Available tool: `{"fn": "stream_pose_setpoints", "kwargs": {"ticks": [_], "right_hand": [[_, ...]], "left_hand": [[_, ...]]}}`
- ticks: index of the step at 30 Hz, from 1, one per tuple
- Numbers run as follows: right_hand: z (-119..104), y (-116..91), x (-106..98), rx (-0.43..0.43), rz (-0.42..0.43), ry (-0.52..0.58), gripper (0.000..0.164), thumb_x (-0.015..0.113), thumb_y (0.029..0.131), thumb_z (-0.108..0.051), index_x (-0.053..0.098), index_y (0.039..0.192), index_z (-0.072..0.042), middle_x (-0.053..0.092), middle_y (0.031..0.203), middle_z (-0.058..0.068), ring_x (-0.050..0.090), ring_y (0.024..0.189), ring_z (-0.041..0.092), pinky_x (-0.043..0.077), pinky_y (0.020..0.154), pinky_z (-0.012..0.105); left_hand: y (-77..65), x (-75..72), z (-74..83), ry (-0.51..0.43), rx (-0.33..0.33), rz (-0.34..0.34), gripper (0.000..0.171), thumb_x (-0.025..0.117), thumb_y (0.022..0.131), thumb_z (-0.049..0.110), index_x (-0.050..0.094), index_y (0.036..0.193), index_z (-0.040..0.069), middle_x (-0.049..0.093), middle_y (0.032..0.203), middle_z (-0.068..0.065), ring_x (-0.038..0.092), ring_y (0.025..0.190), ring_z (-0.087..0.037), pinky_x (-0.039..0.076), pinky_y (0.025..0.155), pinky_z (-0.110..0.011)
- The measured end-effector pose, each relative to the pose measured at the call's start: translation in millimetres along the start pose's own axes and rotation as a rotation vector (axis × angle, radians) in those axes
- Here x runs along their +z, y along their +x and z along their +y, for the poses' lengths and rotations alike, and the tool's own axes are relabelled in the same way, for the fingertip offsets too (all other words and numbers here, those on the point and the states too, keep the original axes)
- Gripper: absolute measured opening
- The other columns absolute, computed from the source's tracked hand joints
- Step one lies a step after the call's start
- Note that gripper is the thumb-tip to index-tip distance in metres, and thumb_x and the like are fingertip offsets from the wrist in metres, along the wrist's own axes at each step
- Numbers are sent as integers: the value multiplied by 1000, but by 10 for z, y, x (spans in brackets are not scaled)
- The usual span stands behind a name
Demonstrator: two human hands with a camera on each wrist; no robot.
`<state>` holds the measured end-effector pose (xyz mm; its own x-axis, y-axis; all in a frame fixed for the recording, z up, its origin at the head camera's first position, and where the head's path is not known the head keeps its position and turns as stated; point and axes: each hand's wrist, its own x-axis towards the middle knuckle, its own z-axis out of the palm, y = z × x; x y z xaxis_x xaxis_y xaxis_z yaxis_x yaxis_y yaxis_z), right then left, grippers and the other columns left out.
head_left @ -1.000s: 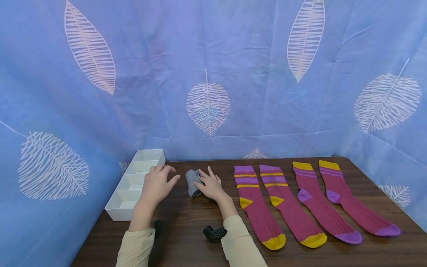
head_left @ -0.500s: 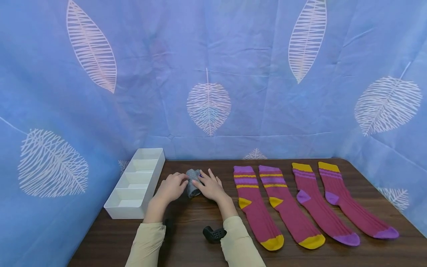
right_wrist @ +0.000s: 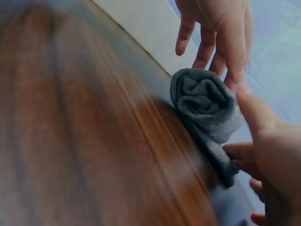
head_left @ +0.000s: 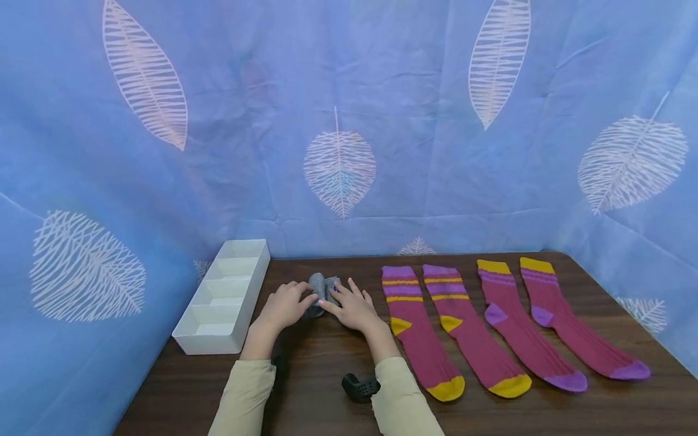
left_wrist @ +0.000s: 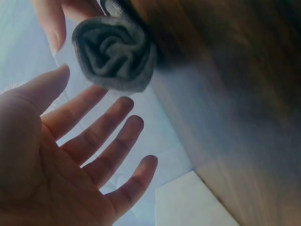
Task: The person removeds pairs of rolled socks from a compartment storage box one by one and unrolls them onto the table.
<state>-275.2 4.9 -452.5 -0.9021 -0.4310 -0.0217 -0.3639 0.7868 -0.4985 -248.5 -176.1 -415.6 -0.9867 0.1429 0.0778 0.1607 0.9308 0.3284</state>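
Observation:
A grey knitted sock (head_left: 318, 283), partly rolled up, lies on the table between the two hands. Its spiral end (left_wrist: 115, 54) faces the camera in the left wrist view. A flat tail (right_wrist: 214, 153) sticks out from under the roll, toward the right hand. My left hand (head_left: 286, 304) is at the roll's left side, fingers spread and gently bent, with index fingertip right at the roll. On the other side, my right hand (head_left: 353, 307) has its fingers over the flat tail and its thumb stretched to the roll. Both thumb tips come close together above the roll.
A white tray (head_left: 240, 330) with several compartments stands left of the hands. To the right lie maroon socks with yellow toes (head_left: 431, 351) and maroon socks with purple toes (head_left: 537, 345), flat on the dark wooden table (head_left: 316, 393). A blue leaf-print cloth (head_left: 245, 151) hangs behind.
My left hand has moved right, from beside the tray to the grey sock. The roll has shifted slightly right, and my right hand's thumb now reaches it.

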Motion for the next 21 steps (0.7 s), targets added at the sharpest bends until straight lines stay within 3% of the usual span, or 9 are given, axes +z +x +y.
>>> {"fn": "stream_pose_setpoints", "kwargs": {"ticks": [12,21], "right_hand": [[-135,-312,-61,-31,-73,-235,67,54,92,-58,44,148,-21,36,158,0,21,151,26,20,117,60],[-237,-474,-65,-48,-88,-416,62,58,91,-55,48,145,-26,43,153,-3,24,150,23,20,119,55]], "left_hand": [[28,42,25,8,6,16,45,65,92,42,63,124,11,63,127,-13,57,119,-36,45,96,-60],[108,130,27,168,87,40,46,75,84,38,61,116,8,68,113,-11,64,103,-31,50,85,-55]]}}
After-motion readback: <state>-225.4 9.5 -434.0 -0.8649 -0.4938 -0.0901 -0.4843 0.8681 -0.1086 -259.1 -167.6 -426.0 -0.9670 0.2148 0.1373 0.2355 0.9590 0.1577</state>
